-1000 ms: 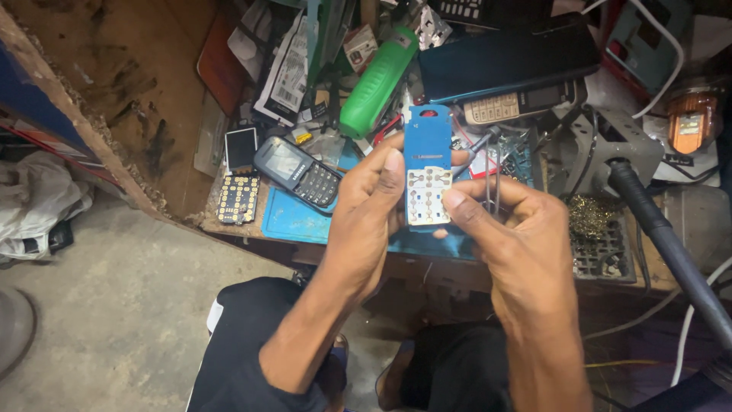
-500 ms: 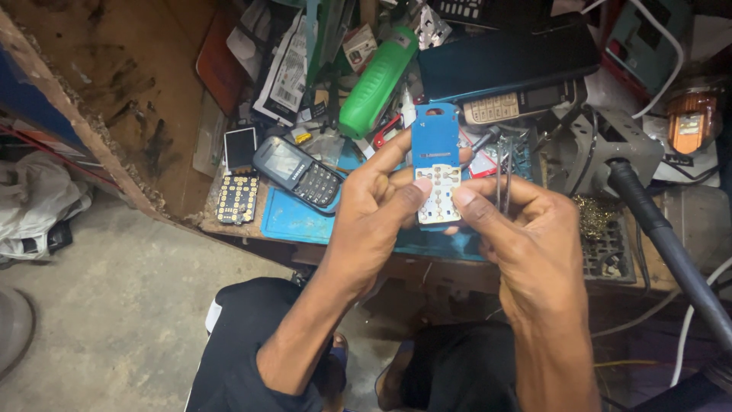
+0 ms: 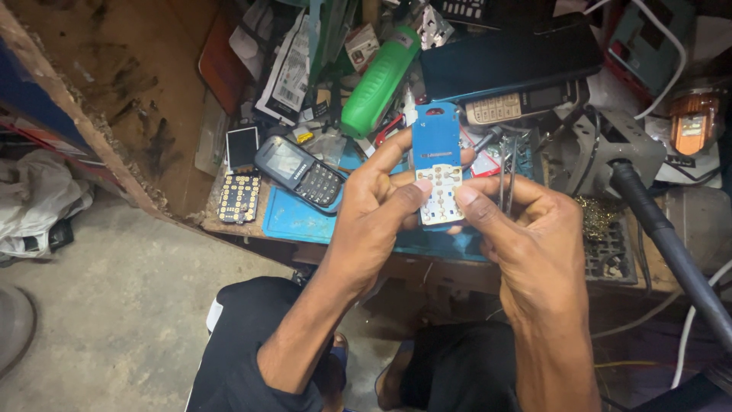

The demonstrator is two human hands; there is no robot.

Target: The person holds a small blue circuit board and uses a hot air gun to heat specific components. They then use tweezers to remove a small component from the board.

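Both hands meet above the front edge of the workbench point(image 3: 252, 223) around a blue phone circuit board point(image 3: 435, 145), whose lower part carries a white keypad sheet with gold contacts. The left hand point(image 3: 374, 217) grips the board from the left, its thumb pressed on the keypad sheet and its forefinger stretched up along the board's left edge. The right hand point(image 3: 534, 236) closes on the board from the right, thumb tip on the lower part of the sheet, and a pair of thin metal tweezers point(image 3: 508, 172) stands upright between its fingers. The board is held upright over a blue work mat point(image 3: 293, 217) that lies along the front edge. On the mat, left of the hands, lies a dark keypad phone point(image 3: 299, 172), tilted; just beside it at the bench's left edge is a loose black keypad point(image 3: 239, 197) with yellow-ringed keys. Behind the hands, toward the back of the bench, a green cylindrical bottle point(image 3: 379, 82) lies tilted amid clutter.
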